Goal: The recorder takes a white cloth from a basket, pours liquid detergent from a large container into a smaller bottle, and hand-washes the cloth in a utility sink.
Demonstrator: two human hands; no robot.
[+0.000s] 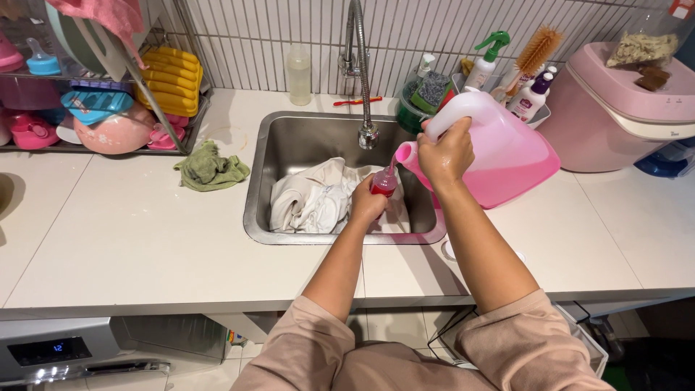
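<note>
My right hand (445,153) grips the heavy pink detergent jug (507,156) by its handle, tilted over the sink (253,210), while my left fingers (365,206) wrap the small, slippery cap (384,182).

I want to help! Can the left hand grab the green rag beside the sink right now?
Probably not yet: the left hand is busy holding the small red cap over the sink. The green rag lies uncovered on the counter.

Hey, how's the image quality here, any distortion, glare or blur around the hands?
Head view: wide-angle bending curves the white countertop edges; lighting is even, with soft shadows; mild sheen on the steel sink wall; left hand, right hand and translucent pink detergent jug look sharp.
</note>
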